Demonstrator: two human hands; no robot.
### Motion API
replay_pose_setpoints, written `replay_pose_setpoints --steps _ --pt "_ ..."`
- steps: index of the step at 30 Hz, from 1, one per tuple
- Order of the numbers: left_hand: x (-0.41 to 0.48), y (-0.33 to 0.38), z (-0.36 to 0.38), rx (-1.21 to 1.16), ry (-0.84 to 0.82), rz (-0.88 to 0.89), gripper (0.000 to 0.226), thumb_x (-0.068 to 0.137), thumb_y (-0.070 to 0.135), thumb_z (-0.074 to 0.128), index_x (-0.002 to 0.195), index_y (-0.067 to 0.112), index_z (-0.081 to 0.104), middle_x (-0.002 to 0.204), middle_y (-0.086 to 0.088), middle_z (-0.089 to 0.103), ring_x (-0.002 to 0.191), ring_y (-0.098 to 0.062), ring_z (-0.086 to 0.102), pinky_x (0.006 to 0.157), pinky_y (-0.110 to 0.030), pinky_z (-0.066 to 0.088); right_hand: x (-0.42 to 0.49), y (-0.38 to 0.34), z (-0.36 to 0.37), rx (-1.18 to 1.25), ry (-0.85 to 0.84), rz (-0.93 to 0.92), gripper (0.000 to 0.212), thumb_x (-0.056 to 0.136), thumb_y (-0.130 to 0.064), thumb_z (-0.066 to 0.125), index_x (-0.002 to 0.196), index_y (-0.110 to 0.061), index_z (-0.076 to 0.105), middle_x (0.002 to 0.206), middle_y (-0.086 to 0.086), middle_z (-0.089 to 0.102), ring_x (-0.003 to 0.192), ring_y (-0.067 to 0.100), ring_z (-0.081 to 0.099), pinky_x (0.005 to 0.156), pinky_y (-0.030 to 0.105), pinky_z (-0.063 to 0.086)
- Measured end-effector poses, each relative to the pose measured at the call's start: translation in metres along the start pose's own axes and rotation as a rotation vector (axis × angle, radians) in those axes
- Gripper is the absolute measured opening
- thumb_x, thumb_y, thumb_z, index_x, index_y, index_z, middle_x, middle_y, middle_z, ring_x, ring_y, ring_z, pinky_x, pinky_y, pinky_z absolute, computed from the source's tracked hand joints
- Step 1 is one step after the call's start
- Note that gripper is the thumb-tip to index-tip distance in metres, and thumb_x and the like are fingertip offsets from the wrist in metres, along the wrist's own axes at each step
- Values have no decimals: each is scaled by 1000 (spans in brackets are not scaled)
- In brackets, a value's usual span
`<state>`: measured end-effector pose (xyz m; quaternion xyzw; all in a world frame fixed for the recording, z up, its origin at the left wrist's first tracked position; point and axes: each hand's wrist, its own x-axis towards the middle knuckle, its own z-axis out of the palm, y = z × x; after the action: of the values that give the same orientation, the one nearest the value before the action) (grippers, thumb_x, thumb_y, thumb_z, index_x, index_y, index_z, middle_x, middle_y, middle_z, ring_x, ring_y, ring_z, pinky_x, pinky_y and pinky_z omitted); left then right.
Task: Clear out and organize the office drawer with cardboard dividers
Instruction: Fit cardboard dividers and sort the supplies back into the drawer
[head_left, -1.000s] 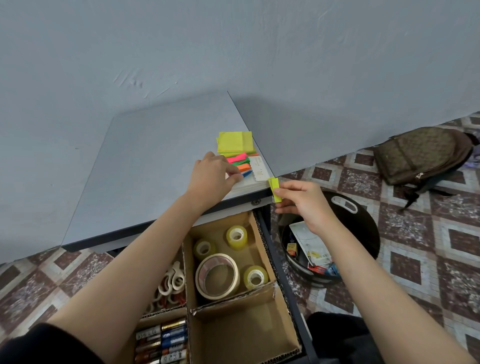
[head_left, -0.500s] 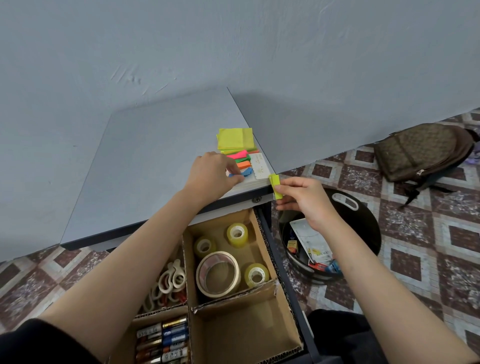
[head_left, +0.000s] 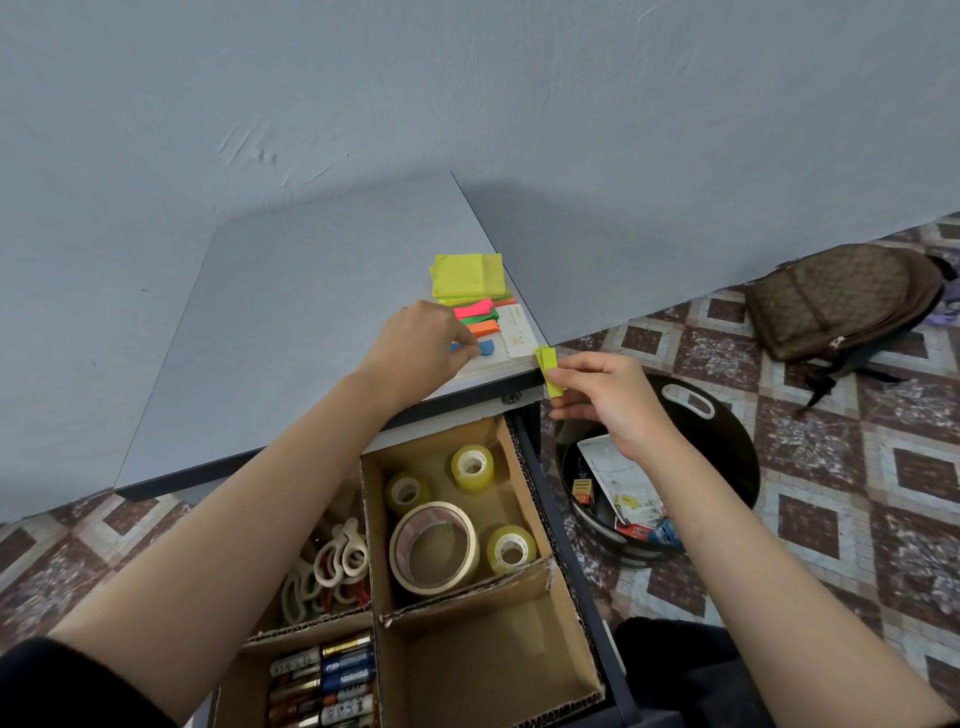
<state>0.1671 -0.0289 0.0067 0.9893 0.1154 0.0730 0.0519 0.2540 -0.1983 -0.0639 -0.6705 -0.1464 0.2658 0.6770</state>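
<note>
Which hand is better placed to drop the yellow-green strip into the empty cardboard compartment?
Right. The right hand pinches the yellow-green strip by the corner of the desk; the left hand is busy on the coloured tabs there.

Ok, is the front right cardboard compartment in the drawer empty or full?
Empty: the front right compartment shows only bare cardboard floor.

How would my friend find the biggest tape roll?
Look in the open drawer under the desk, at the cardboard compartment full of tape. The biggest tape roll lies flat inside it. It is wide and cream-coloured; the three others are small and yellowish.
</note>
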Motion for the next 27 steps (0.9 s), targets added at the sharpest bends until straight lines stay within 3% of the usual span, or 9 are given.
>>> replay_pose_setpoints --steps 7,10,14,23,27 --pt "11 4 -2 -61 -36 -89 14 86 16 65 96 10 73 103 -6 68 94 -18 57 84 -29 45 -2 -2 0 26 -3 6 12 86 -5 64 98 -4 65 79 8 64 62 17 62 64 30 58" --pt "16 6 -3 -57 -65 -121 19 85 15 67 103 10 70 106 -6 66 90 -15 53 80 -26 42 -1 -2 1 30 -1 15 10 86 -5 64 95 -6 65 78 8 63 61 17 62 65 30 58" --pt "17 11 -2 -58 -86 -147 25 86 12 65 111 9 69 113 -8 65 98 -22 57 83 -27 43 -1 -2 1 36 -1 18 9 86 -5 64 94 -8 64 79 8 63 61 16 62 66 31 57" --pt "22 11 -5 -127 -109 -224 15 83 10 69 97 8 71 102 -7 67 86 -17 53 76 -25 43 -2 -3 0 34 -4 21 10 86 -5 63 96 -7 63 79 8 63 61 16 61 64 29 57" --pt "23 11 -5 -130 -121 -216 11 82 10 69 93 8 69 101 -8 66 91 -21 57 75 -25 43 -3 -3 0 38 -6 25 17 86 -4 63 102 -2 63 79 8 63 60 15 61 63 28 57"
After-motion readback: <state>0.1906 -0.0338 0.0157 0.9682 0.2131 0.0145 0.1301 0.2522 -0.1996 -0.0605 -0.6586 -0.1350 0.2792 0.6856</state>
